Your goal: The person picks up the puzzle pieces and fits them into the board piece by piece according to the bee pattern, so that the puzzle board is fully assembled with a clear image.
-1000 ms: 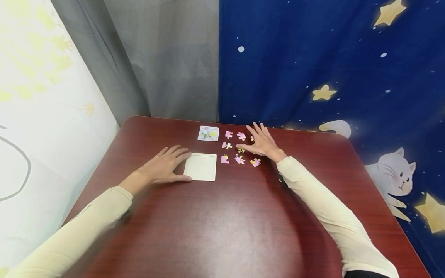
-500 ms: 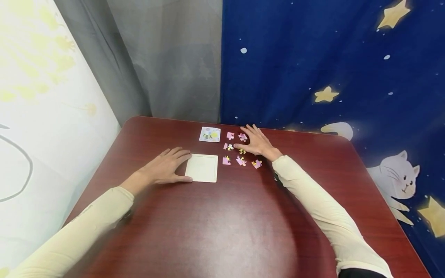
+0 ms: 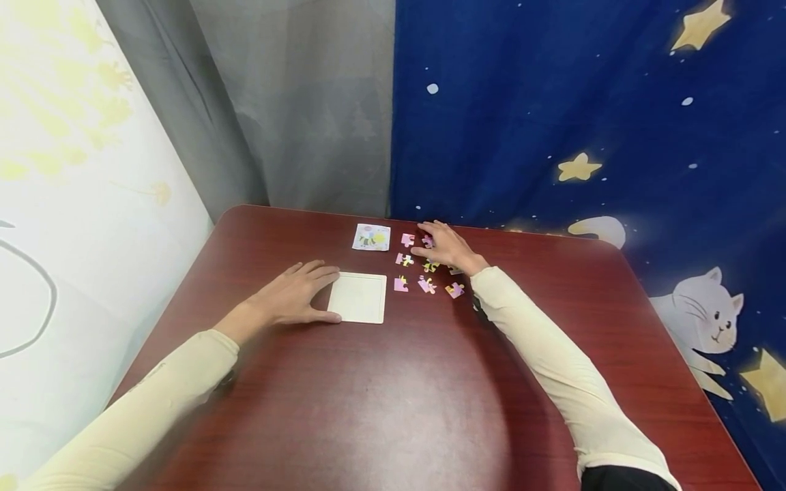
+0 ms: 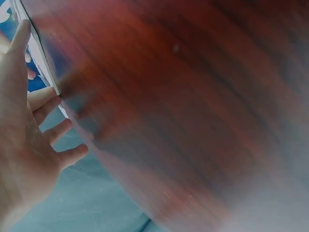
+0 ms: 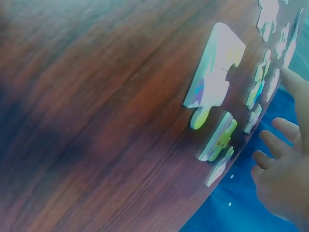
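- the right hand, thumb out and grasping nothing visible, seems to be sorting or choosing among puzzle pieces right of mid-frame; lifting one would call for a thumb-and-finger pinch.
- the left hand, fingers extended, touches the white tray left of centre without clasping it.
- the right wrist view bares, at lower middle, pieces hidden by the hand in the head view.

Puzzle pieces seem pink and yellow, the tray cream.
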Demonstrator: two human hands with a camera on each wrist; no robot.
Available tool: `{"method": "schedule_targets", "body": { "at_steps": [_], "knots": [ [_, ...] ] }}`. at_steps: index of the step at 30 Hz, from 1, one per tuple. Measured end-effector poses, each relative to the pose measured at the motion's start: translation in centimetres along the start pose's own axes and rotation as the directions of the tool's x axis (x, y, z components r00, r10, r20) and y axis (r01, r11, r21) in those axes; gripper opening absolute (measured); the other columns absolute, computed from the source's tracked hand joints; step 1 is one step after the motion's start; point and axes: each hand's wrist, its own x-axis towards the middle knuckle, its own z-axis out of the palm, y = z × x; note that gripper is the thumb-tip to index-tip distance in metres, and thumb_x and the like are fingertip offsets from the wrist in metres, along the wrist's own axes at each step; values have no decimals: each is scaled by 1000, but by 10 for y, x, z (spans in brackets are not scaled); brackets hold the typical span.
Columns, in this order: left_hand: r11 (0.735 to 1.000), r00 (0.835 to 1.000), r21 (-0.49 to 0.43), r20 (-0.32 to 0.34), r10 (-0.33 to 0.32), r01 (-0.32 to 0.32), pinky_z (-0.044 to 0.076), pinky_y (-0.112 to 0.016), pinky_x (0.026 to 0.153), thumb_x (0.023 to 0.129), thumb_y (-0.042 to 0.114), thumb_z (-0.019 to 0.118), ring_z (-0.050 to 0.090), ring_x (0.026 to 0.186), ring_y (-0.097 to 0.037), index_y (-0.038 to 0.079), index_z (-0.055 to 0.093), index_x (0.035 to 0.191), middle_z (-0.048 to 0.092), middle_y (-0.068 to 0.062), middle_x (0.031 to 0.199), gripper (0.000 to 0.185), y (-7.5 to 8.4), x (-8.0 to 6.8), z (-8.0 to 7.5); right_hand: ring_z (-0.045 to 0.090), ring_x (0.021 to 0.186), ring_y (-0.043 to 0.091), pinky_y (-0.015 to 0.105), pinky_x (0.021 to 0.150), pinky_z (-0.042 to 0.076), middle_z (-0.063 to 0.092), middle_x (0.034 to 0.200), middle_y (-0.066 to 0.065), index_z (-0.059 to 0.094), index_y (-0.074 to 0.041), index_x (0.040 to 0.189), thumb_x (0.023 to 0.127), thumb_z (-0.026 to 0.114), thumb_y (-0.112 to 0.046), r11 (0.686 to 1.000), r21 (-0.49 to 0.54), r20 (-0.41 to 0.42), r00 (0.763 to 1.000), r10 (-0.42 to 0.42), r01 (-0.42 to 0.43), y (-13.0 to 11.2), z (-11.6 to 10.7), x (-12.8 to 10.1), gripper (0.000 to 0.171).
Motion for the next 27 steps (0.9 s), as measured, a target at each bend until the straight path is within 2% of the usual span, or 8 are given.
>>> {"method": "schedule_targets", "body": {
  "at_steps": [3, 9, 16, 27],
  "knots": [
    [1000, 1000, -12, 8, -3, 3, 28, -55, 108, 70, 82, 55, 31, 139, -30, 17, 45, 143, 41, -1, 147, 99, 0, 1, -1, 29, 140, 32, 45, 113, 24, 43, 146, 14, 45, -6, 142, 86, 68, -44, 1000, 3, -11, 1000, -3, 3, -2, 1, 2, 72],
    [999, 1000, -42, 22, -13, 14, 39, -48, 101, 70, 81, 56, 35, 135, -24, 16, 45, 143, 42, -1, 147, 99, 0, 3, -2, 42, 129, 31, 46, 102, 39, 47, 139, 16, 53, -7, 137, 86, 69, -41, 1000, -4, -27, 1000, -6, 6, -6, 4, 8, 63],
    [999, 998, -33, 47, -32, 34, 42, -50, 97, 68, 85, 53, 35, 134, -22, 18, 43, 145, 40, 2, 148, 102, 1, 5, -2, 47, 125, 26, 43, 95, 45, 50, 135, 10, 59, -14, 133, 88, 67, -41, 1000, -10, 8, 1000, 12, -12, -8, 4, 13, 53],
    [998, 998, -21, 43, -56, 57, 42, -52, 96, 68, 85, 52, 35, 134, -22, 19, 43, 145, 39, 4, 149, 102, 0, 12, 0, 54, 112, 22, 39, 86, 48, 54, 129, 8, 68, -17, 121, 88, 68, -38, 1000, 12, 5, 1000, 11, -11, -11, 3, 16, 39]
  ]
}}
